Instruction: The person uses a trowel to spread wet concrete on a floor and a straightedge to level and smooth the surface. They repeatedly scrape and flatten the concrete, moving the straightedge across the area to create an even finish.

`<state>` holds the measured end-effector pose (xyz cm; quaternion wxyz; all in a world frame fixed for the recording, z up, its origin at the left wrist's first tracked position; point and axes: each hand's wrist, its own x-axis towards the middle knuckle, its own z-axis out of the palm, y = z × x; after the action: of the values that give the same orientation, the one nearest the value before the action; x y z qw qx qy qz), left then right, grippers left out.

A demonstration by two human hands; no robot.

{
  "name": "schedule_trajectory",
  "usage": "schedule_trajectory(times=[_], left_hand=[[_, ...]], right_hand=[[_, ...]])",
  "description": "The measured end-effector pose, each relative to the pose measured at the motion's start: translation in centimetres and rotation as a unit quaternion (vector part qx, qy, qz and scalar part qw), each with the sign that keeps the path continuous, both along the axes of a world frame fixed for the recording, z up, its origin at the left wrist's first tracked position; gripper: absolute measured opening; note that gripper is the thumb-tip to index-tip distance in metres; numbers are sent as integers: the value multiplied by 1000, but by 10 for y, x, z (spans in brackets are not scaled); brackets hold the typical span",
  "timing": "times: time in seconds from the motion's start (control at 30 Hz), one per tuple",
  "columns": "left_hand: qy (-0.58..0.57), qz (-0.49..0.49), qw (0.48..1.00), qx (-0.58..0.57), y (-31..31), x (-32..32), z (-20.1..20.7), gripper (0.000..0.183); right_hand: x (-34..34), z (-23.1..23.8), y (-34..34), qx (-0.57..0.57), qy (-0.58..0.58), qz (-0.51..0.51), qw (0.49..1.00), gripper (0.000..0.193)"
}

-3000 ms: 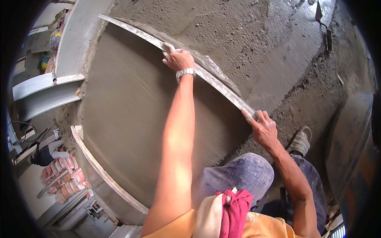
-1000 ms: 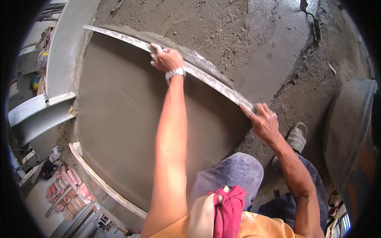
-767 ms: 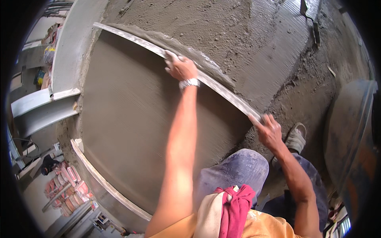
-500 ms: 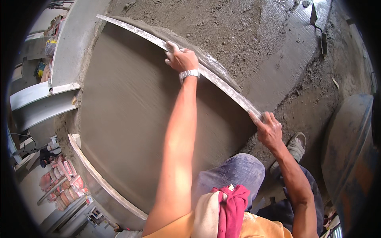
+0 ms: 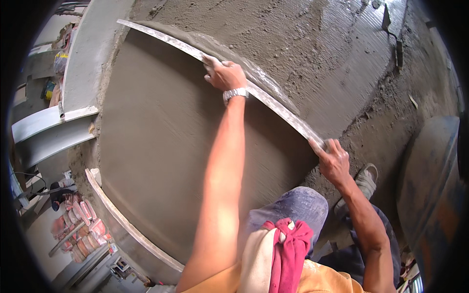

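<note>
A long, pale metal screed straightedge, smeared with wet mortar, lies slantwise across the floor from far left to near right. My left hand, with a light wristwatch below it, is closed over the bar around its middle. Near the right end, my right hand grips the same bar. Along its far side runs a low ridge of wet mortar. On the near side spreads a smooth grey mortar surface, marked by faint streaks. The undersides of both hands are hidden.
Rough, lumpy mortar covers the floor beyond the bar. Steel beams and a curved edging strip border the left side. Stacked bags lie farther left. A large rounded drum-like object stands at right, near my shoe.
The view has shifted slightly. Both hands keep their hold on the straightedge, and its place against the mortar ridge looks almost the same.
</note>
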<state>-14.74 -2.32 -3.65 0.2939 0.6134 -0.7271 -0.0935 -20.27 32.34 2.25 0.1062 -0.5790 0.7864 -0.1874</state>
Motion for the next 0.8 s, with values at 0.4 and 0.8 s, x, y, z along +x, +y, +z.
schedule_trajectory(times=[0.4, 0.8], left_hand=[[20, -12, 1000, 19, 18, -7, 7, 59], [2, -18, 1000, -14, 32, 3, -9, 54]], right_hand=[[-2, -7, 21, -12, 23, -9, 1000, 62], [0, -2, 37, 8, 20, -16, 1000, 63]])
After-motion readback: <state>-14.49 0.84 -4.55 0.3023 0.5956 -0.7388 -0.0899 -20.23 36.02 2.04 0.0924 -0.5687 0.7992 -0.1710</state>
